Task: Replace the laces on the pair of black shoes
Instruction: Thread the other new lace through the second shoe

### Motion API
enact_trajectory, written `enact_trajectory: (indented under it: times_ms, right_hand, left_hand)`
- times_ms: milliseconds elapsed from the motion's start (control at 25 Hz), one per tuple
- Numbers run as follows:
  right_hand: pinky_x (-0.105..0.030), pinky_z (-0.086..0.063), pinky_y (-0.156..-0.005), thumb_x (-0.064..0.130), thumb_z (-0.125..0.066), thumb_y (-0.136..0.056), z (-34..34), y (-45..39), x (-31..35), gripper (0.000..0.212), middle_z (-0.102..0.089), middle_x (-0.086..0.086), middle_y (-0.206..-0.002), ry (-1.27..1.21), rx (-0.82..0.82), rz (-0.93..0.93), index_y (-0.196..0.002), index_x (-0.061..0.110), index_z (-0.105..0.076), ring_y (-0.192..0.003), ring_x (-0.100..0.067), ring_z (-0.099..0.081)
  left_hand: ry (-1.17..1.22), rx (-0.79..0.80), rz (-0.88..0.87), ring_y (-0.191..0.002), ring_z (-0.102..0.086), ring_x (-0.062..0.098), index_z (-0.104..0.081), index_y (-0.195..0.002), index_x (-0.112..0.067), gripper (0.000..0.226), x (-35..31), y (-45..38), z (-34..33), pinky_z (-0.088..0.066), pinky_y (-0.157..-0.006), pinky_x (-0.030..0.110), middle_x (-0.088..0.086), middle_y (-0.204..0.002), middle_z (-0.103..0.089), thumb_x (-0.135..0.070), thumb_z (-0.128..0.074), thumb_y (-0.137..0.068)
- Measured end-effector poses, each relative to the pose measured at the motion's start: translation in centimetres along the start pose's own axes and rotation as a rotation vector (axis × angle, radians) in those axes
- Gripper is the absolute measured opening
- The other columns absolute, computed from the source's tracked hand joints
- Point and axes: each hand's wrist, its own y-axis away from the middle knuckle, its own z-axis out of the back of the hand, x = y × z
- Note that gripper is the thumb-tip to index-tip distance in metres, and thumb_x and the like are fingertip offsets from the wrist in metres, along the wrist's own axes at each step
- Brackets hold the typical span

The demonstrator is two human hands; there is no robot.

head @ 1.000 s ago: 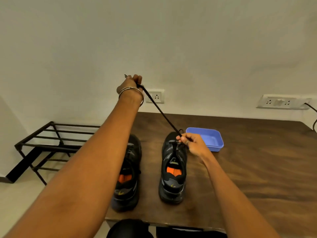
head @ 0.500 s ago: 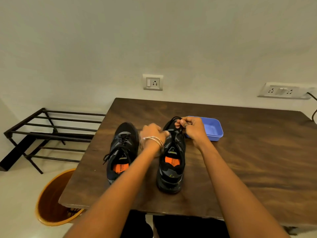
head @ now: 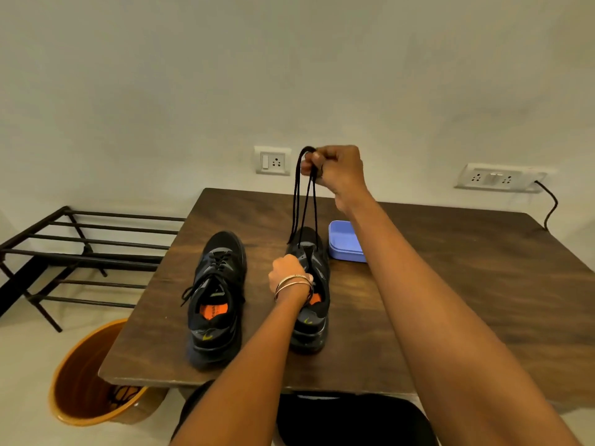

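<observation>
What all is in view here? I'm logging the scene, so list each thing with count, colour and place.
shoes: 2, black with orange insoles; left shoe laced, right shoe under the hands, both on the table
lace: 1, black, pulled up from the right shoe
tray: 1, blue, behind the right shoe
table: 1, dark brown wood
rack: 1, black metal, left of the table
bin: 1, orange, on the floor at front left
wall sockets: 2, white; single, strip
left hand: on the right shoe, bangles on its wrist
right hand: raised, pinching the lace
</observation>
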Motion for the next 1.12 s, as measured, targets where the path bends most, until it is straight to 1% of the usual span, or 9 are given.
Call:
enact_trajectory:
  times_ms: [160,400,520,600,720,840,920,1000,1120]
  right_hand:
    - [-0.036,-0.061,-0.073,-0.003,-0.056,-0.093,1.1,-0.9,6.4,0.023,-0.07,-0.009,-0.073,-0.049,-0.086,0.139,-0.076,0.003,-0.069,-0.069,-0.021,-0.071]
    - [-0.028,-0.056,-0.063,0.003,-0.059,-0.094,1.7,0.4,4.0,0.013,-0.071,-0.013,-0.083,0.0,-0.088,0.106,-0.092,0.004,-0.071,-0.068,-0.02,-0.068]
    - [-0.036,-0.061,-0.063,0.006,-0.065,-0.091,2.0,0.6,2.8,0.008,-0.067,-0.011,-0.08,0.067,-0.055,0.059,-0.095,0.007,-0.072,-0.063,-0.021,-0.062]
    - [-0.03,-0.059,-0.057,0.006,-0.065,-0.092,1.6,1.0,2.2,0.008,-0.065,-0.007,-0.077,0.104,0.014,0.046,-0.096,0.008,-0.071,-0.061,-0.018,-0.059]
    - [-0.022,-0.049,-0.053,0.007,-0.065,-0.091,1.3,1.0,1.2,0.009,-0.067,-0.001,-0.075,0.182,0.064,0.061,-0.095,0.01,-0.072,-0.06,-0.011,-0.058]
    - [-0.028,-0.054,-0.062,0.006,-0.067,-0.089,2.1,0.5,-0.1,0.007,-0.068,-0.006,-0.074,0.131,-0.073,0.067,-0.092,0.006,-0.074,-0.061,-0.014,-0.06]
    - [-0.034,-0.059,-0.065,0.002,-0.065,-0.09,3.2,0.3,-1.1,0.01,-0.066,-0.007,-0.072,0.029,-0.224,0.029,-0.085,0.007,-0.072,-0.06,-0.017,-0.06]
    - [-0.032,-0.058,-0.058,0.0,-0.062,-0.092,4.4,0.3,-2.1,0.012,-0.062,-0.008,-0.071,-0.101,-0.326,-0.042,-0.084,0.005,-0.069,-0.056,-0.016,-0.055]
    - [-0.022,-0.044,-0.045,0.003,-0.058,-0.095,6.6,1.1,-4.1,0.012,-0.057,-0.004,-0.07,-0.198,-0.459,-0.112,-0.088,0.003,-0.068,-0.049,-0.011,-0.045]
  left_hand:
    - [-0.053,0.002,-0.008,-0.102,-0.064,0.032,-0.063,-0.109,-0.008,0.032,-0.4,0.1,-0.2,-0.056,-0.08,0.038,0.012,-0.113,-0.062,-0.025,-0.073,-0.084]
    - [-0.024,0.063,-0.056,-0.103,-0.064,0.031,-0.063,-0.113,-0.011,0.041,-0.3,-0.1,1.2,-0.053,-0.08,0.036,0.01,-0.114,-0.064,-0.035,-0.075,-0.081]
    - [0.211,-0.07,-0.231,-0.096,-0.065,0.025,-0.061,-0.126,-0.02,0.048,-1.3,-0.8,3.5,-0.052,-0.086,0.036,0.004,-0.101,-0.07,-0.039,-0.072,-0.082]
    - [0.455,-0.134,-0.335,-0.078,-0.064,0.017,-0.057,-0.131,-0.021,0.054,-3.2,-1.2,5.4,-0.053,-0.083,0.034,-0.003,-0.076,-0.066,-0.034,-0.074,-0.082]
    - [0.538,-0.123,-0.415,-0.057,-0.05,0.012,-0.071,-0.096,-0.013,0.022,-5.7,-2.0,7.7,-0.043,-0.059,0.017,-0.006,-0.059,-0.054,-0.031,-0.073,-0.084]
    - [0.624,-0.147,-0.37,-0.053,-0.044,0.01,-0.065,-0.071,-0.011,0.025,-5.1,-3.6,8.2,-0.039,-0.061,0.023,-0.003,-0.058,-0.052,-0.029,-0.07,-0.087]
    - [0.724,-0.204,-0.296,-0.057,-0.049,0.012,-0.069,-0.072,-0.012,0.024,-3.7,-4.8,8.3,-0.043,-0.067,0.026,-0.001,-0.061,-0.059,-0.03,-0.069,-0.087]
    - [0.774,-0.314,-0.191,-0.057,-0.054,0.013,-0.072,-0.074,-0.01,0.023,-2.1,-6.1,8.4,-0.049,-0.069,0.028,0.001,-0.063,-0.063,-0.028,-0.067,-0.089]
    - [0.844,-0.487,0.016,-0.068,-0.068,0.027,-0.073,-0.084,-0.008,0.021,0.0,-8.6,8.1,-0.059,-0.071,0.038,0.011,-0.075,-0.069,-0.025,-0.062,-0.092]
